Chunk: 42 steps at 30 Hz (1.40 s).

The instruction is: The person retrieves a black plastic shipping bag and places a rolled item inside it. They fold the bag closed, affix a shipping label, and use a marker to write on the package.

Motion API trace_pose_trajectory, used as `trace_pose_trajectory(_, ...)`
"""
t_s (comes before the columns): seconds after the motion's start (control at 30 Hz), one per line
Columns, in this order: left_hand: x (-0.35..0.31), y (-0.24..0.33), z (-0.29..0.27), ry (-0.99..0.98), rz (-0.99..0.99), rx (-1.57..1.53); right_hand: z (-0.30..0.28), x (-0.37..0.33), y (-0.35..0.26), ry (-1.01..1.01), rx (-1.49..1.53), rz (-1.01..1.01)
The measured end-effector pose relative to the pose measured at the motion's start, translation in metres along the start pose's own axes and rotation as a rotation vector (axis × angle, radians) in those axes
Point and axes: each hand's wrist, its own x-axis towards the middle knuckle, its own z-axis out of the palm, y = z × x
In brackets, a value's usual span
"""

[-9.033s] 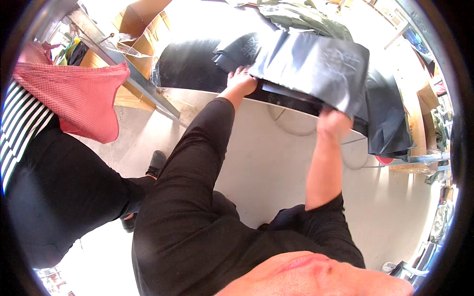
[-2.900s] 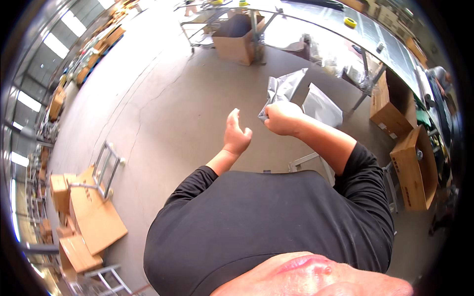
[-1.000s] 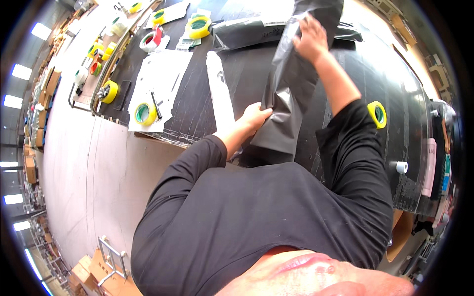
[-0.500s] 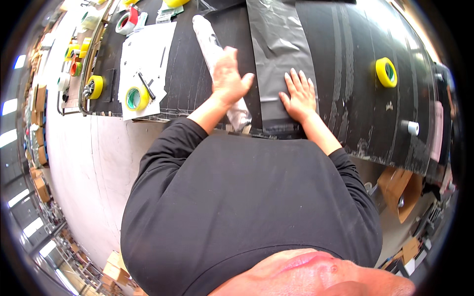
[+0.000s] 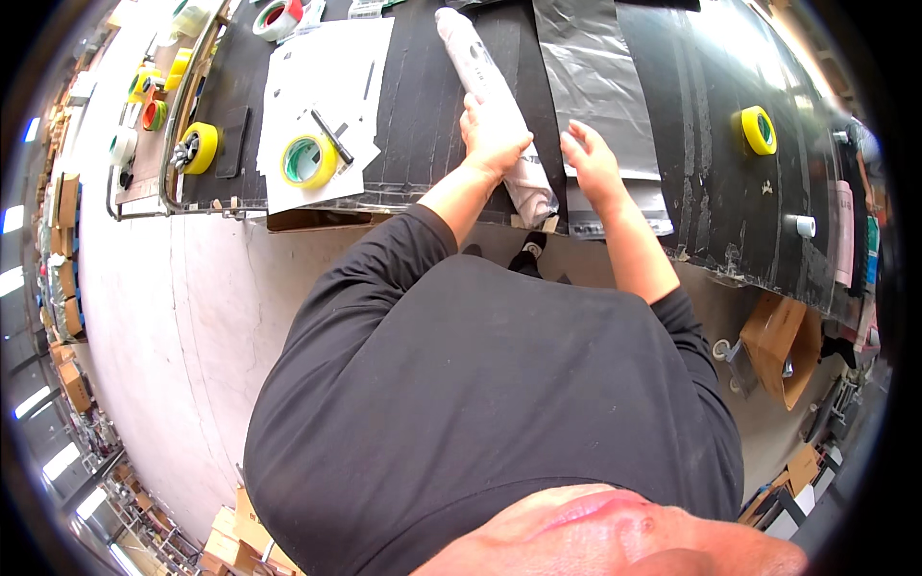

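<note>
A long white package wrapped in clear plastic [image 5: 471,60] lies lengthwise on the black table, its near end at the front edge. My left hand [image 5: 490,136] is closed across its middle, fingers on the left side and thumb on the right. To the right lies a flat, long grey plastic mailing bag [image 5: 600,101]. Its near end shows a paler, see-through band that reaches the table edge. My right hand [image 5: 594,161] is over the bag's left side with fingers slightly bent, apart and holding nothing.
White paper sheets [image 5: 322,72] lie at left, with a yellow tape roll [image 5: 309,160] and a black pen [image 5: 332,136] on them. Beside them are a dark phone-like slab [image 5: 232,142] and a tape dispenser [image 5: 197,150]. Another yellow tape roll [image 5: 758,131] stands at right. A cardboard box [image 5: 780,348] sits below.
My left hand has closed round the white package, its thumb no longer stretched out. My right hand has come up off the grey bag, where it lay flat. The whole view has shifted somewhat.
</note>
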Motion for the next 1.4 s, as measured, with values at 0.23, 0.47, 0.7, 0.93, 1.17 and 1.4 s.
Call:
trace_pose_trajectory(0.23, -0.031, 0.01, -0.041, -0.344, -0.03, -0.667, 0.035, 0.022, -0.053, -0.255, 0.505, 0.524)
trace_pose_trajectory(0.47, -0.032, 0.016, -0.016, -0.533, 0.377, -0.233, -0.004, -0.001, -0.032, -0.301, 0.756, 0.296)
trace_pose_trajectory(0.7, 0.041, 0.045, 0.109, -0.488, 0.532, -0.291, -0.077, -0.047, 0.015, -0.156, 1.094, 0.273)
trace_pose_trajectory(0.93, -0.022, 0.081, 0.133, -0.569, 0.774, 1.078, -0.145, -0.122, 0.052, 0.054, 0.935, 0.197)
trace_pose_trajectory(1.17, 0.049, 0.1, 0.114, -0.969, 0.28, 0.578, -0.202, -0.182, 0.042, 0.089, 0.887, 0.21)
trace_pose_trajectory(1.4, 0.032, 0.103, 0.106, -0.738, 0.564, 0.913, -0.225, -0.197, 0.046, 0.087, 0.89, 0.262)
